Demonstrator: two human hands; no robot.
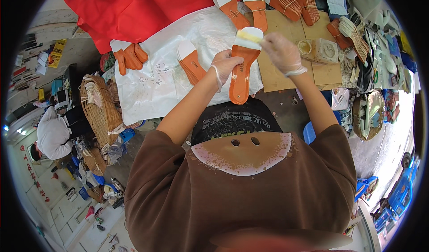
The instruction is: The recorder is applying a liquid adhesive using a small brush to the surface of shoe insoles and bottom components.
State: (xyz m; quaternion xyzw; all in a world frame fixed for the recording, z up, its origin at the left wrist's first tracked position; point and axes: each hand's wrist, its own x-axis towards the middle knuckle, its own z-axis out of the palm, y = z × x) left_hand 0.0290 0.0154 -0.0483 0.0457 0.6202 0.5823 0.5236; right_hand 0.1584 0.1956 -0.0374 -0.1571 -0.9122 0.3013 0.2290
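Observation:
My left hand (227, 66), in a thin clear glove, grips the waist of an orange-brown shoe insole (240, 84) with a white toe end. Its toe points away from me and its heel toward me. In my gloved right hand (282, 53), slightly blurred, is a brush (249, 36) with a pale yellow head. The brush lies across the insole's white toe part. Left of my left hand, a small stack of matching insoles (189, 60) rests on a white plastic sheet (152, 88).
A squarish tub (324, 50) and a round lid-like piece (304, 47) sit on cardboard (279, 75) at right. Bundled insoles (281, 2) line the far side. More insoles (129, 55) lie near the red cloth (116, 15). A wicker basket (99, 113) stands left; another person (53, 133) bends beyond it.

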